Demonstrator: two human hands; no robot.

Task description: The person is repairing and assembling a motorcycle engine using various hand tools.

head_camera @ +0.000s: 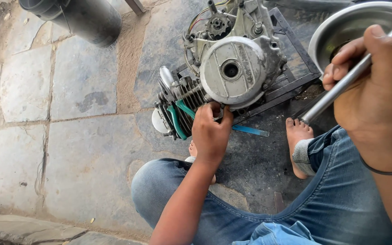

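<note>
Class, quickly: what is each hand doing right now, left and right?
Left hand: fingers curled against the lower edge of the engine; a firm grip cannot be told.
Right hand: closed around a metal rod.

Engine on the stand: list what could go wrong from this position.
The left hand presses under the round engine cover beside the cooling fins; fingers might get pinched or scraped. The right hand holds a long metal rod above a bare foot; a slip could strike it.
</note>
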